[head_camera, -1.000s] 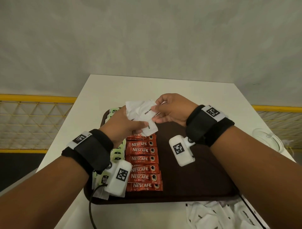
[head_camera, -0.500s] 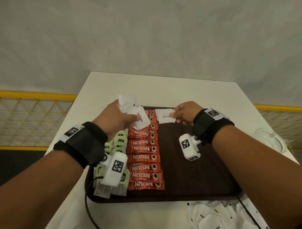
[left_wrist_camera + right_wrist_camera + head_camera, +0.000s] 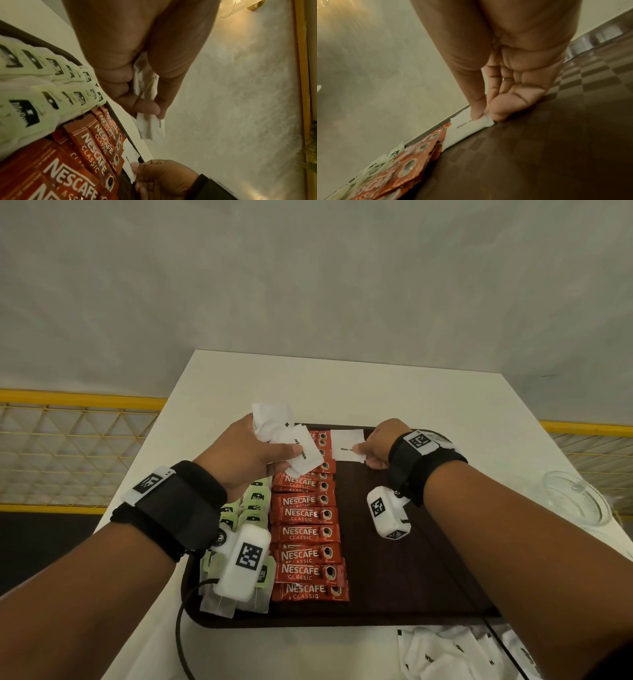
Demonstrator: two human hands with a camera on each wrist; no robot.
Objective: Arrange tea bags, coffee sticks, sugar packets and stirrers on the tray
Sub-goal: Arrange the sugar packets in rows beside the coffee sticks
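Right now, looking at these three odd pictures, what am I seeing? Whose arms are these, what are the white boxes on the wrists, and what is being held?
No robot here: a person works with bare hands, wearing three cameras. The wide picture comes from the head; the other two come from the white boxes strapped to each wrist, looking along the fingers. On the white table sits a brown tray with green tea bags beside red Nescafe coffee sticks. The left hand grips a bunch of white sugar packets. The right hand pinches one sugar packet at the tray's far edge. More packets lie nearby.
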